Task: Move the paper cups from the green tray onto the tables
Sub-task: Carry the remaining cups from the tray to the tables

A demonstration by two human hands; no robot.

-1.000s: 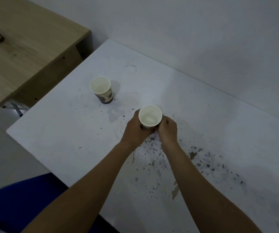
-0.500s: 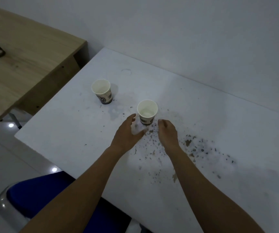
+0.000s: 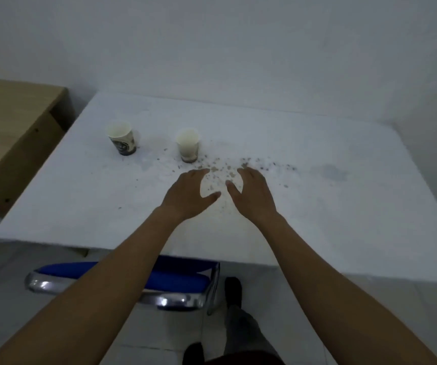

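left hand (image 3: 189,192) and right hand (image 3: 253,192) spread open, empty, mid-frame | two paper cups (image 3: 187,145) (image 3: 121,137) upright on white table (image 3: 317,206), upper left | step: cup placed | next: fetch another; green tray out of view

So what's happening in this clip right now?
A person is setting paper cups out on a white table. Two cups stand upright on it, the left cup and the right cup, a little apart. Both hands are empty and open, the left hand and right hand hovering over the table just short of the right cup, touching neither. No green tray is in view.
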